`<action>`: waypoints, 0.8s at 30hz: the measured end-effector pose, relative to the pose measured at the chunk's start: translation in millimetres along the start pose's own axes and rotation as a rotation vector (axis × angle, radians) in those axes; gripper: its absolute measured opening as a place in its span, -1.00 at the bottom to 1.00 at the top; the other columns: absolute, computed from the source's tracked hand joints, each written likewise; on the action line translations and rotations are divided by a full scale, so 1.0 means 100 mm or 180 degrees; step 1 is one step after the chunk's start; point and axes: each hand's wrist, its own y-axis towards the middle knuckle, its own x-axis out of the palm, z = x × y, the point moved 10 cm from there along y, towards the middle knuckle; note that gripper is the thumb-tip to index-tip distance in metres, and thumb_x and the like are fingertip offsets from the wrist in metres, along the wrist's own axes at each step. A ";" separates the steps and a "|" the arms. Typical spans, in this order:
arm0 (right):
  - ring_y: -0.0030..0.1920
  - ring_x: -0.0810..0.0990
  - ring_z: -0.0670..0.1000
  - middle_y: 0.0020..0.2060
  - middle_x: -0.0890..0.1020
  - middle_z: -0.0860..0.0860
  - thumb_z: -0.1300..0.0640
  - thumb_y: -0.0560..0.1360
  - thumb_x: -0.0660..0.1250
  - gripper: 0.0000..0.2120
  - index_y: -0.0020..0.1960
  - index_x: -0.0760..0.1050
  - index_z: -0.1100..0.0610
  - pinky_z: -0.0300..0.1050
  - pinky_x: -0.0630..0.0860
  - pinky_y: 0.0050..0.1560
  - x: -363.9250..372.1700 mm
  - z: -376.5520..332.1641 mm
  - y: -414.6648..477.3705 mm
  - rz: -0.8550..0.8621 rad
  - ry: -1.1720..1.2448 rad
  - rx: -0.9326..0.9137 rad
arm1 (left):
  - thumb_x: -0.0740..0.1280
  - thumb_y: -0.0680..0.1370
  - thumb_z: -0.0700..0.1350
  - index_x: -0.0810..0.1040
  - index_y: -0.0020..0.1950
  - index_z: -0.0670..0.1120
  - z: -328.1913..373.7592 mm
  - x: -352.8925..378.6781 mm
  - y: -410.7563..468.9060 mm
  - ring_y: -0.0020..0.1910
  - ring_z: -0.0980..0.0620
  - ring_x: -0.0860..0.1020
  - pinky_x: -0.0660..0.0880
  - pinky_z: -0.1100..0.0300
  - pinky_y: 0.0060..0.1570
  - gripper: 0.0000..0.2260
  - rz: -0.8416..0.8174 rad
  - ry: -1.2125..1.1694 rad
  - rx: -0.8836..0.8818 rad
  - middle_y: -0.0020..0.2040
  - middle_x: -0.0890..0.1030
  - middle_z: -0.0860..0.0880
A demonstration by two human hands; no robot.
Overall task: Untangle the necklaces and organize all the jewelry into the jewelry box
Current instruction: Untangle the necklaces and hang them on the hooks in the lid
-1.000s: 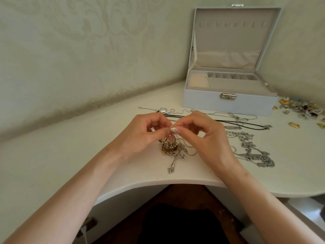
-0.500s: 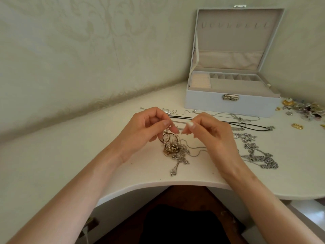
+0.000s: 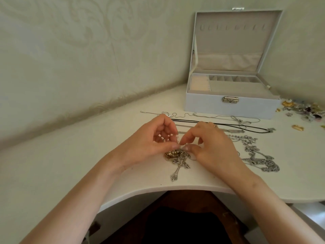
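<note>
A tangled clump of gold and silver necklaces (image 3: 176, 154) lies on the white table near its front edge, with a silver cross pendant (image 3: 178, 169) trailing toward me. My left hand (image 3: 154, 140) and my right hand (image 3: 211, 147) meet just above the clump, thumbs and forefingers pinching its chains; small pink beads show under the left fingers. The pale jewelry box (image 3: 230, 104) stands with its lid up at the back right, its compartments showing no jewelry.
Thin silver chains (image 3: 202, 115) and a black cord necklace (image 3: 249, 127) lie between my hands and the box. Chunky silver necklaces (image 3: 260, 161) lie right of my right hand. Small earrings and charms (image 3: 306, 110) are scattered at the far right. A wall runs behind.
Both hands have dropped lower onto the clump and closed together over it again after drawing slightly apart. The clump and cross pendant shifted a little on the table.
</note>
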 end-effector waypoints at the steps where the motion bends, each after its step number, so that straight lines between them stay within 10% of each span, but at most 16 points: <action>1: -0.14 0.33 -0.15 -0.19 0.48 -0.17 0.06 0.43 0.42 -0.85 -0.23 0.51 -0.15 -0.16 0.13 -0.18 -0.02 0.00 0.00 -0.0032 -0.0062 0.0000 | 0.44 0.39 -0.17 0.46 -0.05 -0.02 -0.02 0.03 0.00 -0.15 0.12 0.52 0.47 0.24 -0.11 -0.77 -0.0126 0.0128 -0.0040 -0.17 0.57 0.09; 12: -0.22 0.36 -0.21 -0.24 0.52 -0.17 0.10 0.42 0.41 -0.84 -0.23 0.50 -0.14 -0.21 0.25 -0.16 -0.01 0.11 -0.09 -0.0381 0.0040 0.0062 | 0.45 0.43 -0.25 0.53 -0.08 0.09 -0.17 0.03 -0.07 -0.25 0.27 0.44 0.37 0.40 -0.21 -0.75 -0.0562 0.0926 -0.0384 -0.16 0.53 0.18; 24: -0.17 0.37 -0.28 -0.19 0.46 -0.18 -0.02 0.33 0.49 -0.87 -0.17 0.56 -0.14 -0.42 0.23 -0.11 -0.05 0.19 -0.23 -0.0343 0.0051 -0.0028 | 0.48 0.25 0.16 0.48 -0.41 0.14 -0.18 -0.03 -0.06 -0.03 0.24 0.43 0.36 0.27 0.01 -0.79 -0.0476 0.1332 -0.0413 -0.07 0.45 0.20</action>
